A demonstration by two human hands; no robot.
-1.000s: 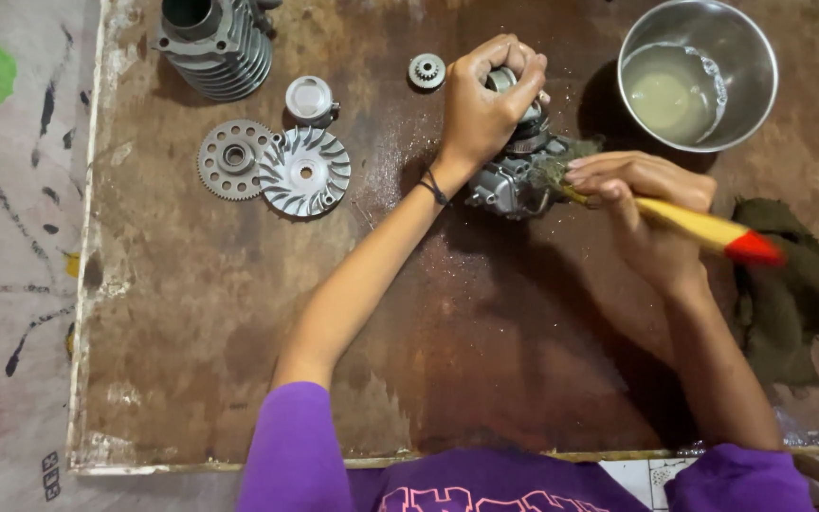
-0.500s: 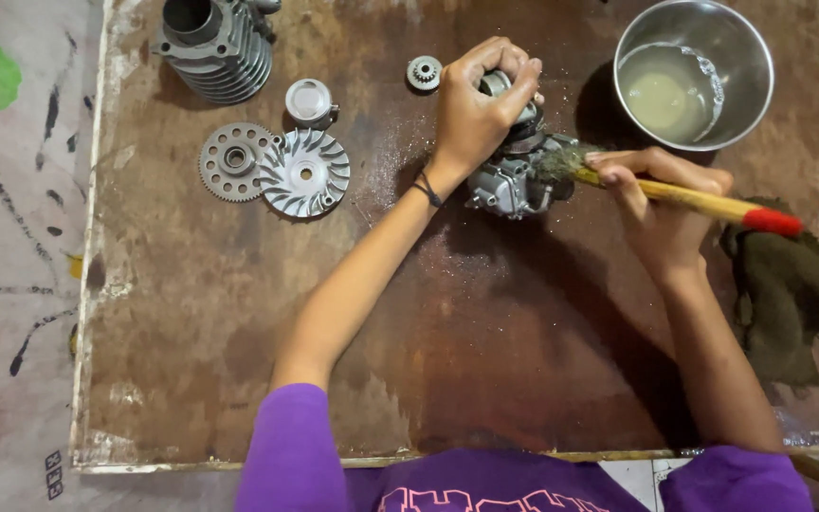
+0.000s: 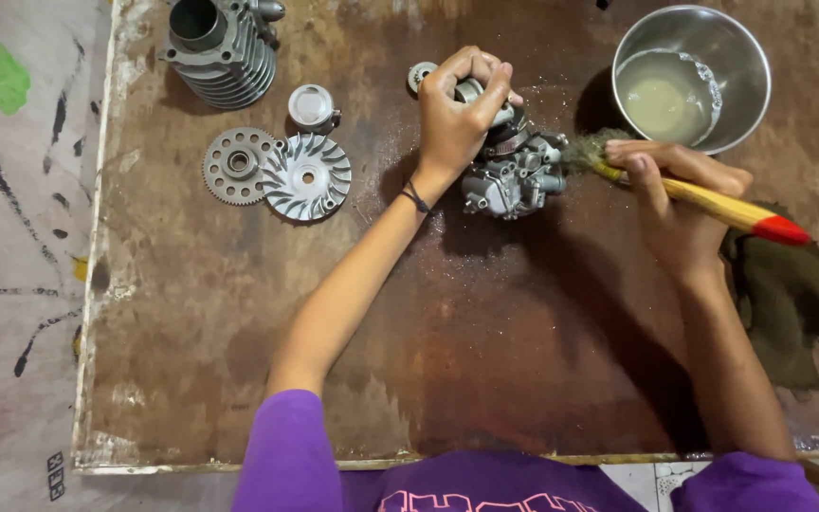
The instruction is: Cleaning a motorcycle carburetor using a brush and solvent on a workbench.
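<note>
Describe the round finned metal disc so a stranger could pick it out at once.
Start at the ribbed engine cylinder in the far left corner of the brown board. Just nearer lie two round parts touching. The finned disc is the right one: shiny, with curved blades, unlike the duller toothed gear beside it.

Single view only: head-worn camera, looking almost straight down onto brown board [image 3: 239,379]. Wearer's purple sleeves enter at 6 o'clock, so view faces away from body toward 12. Medium-near: nearly whole board fits, left edge and near edge visible, far edge cropped. Left hand [image 3: 457,114] just above centre toward 12; right hand [image 3: 675,204] toward 3. Steel bowl [image 3: 746,57] at 1–2 o'clock, finned cylinder [image 3: 225,47] at 11, partly cut by frame top. No second view, so no shared area.
</note>
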